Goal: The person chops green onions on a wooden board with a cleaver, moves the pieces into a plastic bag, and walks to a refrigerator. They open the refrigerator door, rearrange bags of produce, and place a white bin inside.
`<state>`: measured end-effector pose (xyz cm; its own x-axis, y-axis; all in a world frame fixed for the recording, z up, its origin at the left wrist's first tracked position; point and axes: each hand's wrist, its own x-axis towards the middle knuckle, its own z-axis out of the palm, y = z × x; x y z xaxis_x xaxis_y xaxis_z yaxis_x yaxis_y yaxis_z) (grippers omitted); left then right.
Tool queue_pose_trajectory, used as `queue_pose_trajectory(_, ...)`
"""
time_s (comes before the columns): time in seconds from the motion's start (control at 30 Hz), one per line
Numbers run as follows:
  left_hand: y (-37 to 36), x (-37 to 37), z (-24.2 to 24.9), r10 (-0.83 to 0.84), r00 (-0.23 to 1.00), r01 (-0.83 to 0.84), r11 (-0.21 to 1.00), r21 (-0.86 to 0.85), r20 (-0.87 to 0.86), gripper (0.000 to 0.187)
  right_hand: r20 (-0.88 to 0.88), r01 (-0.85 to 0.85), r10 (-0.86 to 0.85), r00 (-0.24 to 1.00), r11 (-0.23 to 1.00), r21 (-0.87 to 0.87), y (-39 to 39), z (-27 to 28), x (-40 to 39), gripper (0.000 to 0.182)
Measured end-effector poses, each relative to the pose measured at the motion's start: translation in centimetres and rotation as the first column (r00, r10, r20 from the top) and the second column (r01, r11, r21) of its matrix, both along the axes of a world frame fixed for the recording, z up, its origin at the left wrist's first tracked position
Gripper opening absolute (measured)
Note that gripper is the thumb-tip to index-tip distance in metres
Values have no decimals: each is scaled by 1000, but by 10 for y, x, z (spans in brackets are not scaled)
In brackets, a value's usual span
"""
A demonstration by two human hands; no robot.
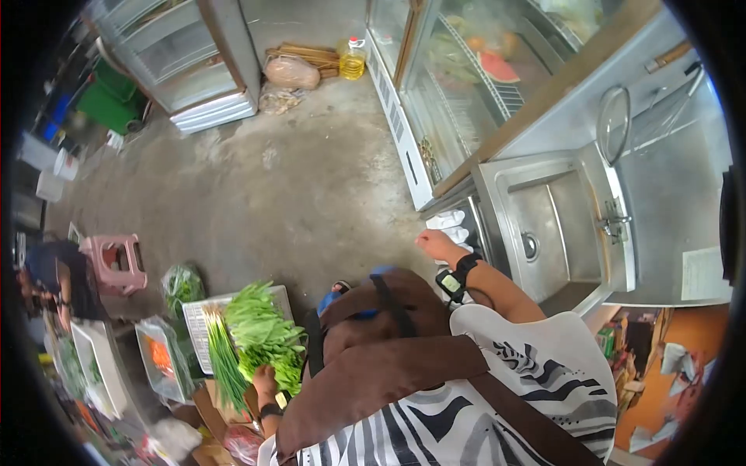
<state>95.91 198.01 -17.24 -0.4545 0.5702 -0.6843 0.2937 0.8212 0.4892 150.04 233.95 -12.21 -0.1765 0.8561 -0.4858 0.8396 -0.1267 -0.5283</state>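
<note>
My left hand is at the lower edge of a heap of leafy greens, close against the leaves. Its fingers are too small and partly hidden to show whether they grip any. A bundle of green onions lies left of the greens, and both rest on a white crate. On the other side, my right hand is held in the air in front of my body with its fingers curled in. Nothing shows in it. Just beyond it are some white items beside the sink cabinet. Both wrists wear dark bands with devices.
A steel sink and a glass-door fridge stand at right. Bags of carrots and greens are near the crate. A pink stool and another person are at far left. An oil jug stands ahead.
</note>
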Motion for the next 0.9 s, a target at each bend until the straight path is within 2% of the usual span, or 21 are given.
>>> queue_pose_trajectory(0.07,91,-31,2,-84,986,92,994,50,-145,40,-47,96,-96,994,995,17,32,-1,1,35)
queue_pose_trajectory(0.13,193,-38,33,-91,987,112,980,163,-133,36,-13,226,-225,974,969,101,75,-3,0,38)
queue_pose_trajectory(0.17,239,-44,37,-81,990,102,975,199,-112,34,-56,326,-322,945,940,97,100,-10,0,40)
queue_pose_trajectory(0.2,278,-57,22,-47,996,68,957,281,-79,35,-56,353,-348,936,929,109,128,-7,-3,40)
queue_pose_trajectory(0.27,356,-58,27,-28,998,46,923,381,-51,34,-163,516,-503,849,855,52,193,2,-10,41)
queue_pose_trajectory(0.3,383,-64,6,-32,995,75,872,484,-96,30,-200,529,-500,843,838,133,229,-6,-11,41)
queue_pose_trajectory(0.33,411,-61,13,-63,993,104,869,484,-101,30,-242,545,-497,833,812,208,265,-17,-16,41)
queue_pose_trajectory(0.4,461,-52,40,-165,961,235,908,347,-221,31,-261,647,-592,763,687,331,331,-9,-37,40)
queue_pose_trajectory(0.47,474,-87,13,-428,856,496,836,233,-289,33,-485,741,-572,661,597,307,390,26,-56,39)
queue_pose_trajectory(0.53,507,-101,29,-412,872,450,887,103,-266,37,-511,786,-597,618,483,387,468,60,-71,40)
queue_pose_trajectory(0.6,526,-159,-16,-283,925,318,942,111,-252,38,-648,791,-459,608,425,441,544,91,-68,44)
queue_pose_trajectory(0.67,564,-167,12,-150,963,182,975,131,-224,40,-782,837,-312,539,297,459,598,165,-81,48)
queue_pose_trajectory(0.7,581,-170,18,-156,963,192,969,153,-220,40,-785,838,-302,541,278,470,625,180,-79,48)
queue_pose_trajectory(0.77,634,-181,18,-71,988,87,990,114,-135,40,-743,790,-301,598,64,610,685,207,-67,47)
queue_pose_trajectory(0.8,668,-185,17,-98,986,117,984,136,-137,40,-750,792,-303,588,27,611,711,217,-60,47)
queue_pose_trajectory(0.87,729,-200,23,-228,968,236,970,66,-109,39,-802,802,-259,538,-134,582,743,221,-56,45)
queue_pose_trajectory(0.9,769,-189,55,-340,936,347,935,77,-89,40,-810,806,-271,519,-161,570,744,228,-65,45)
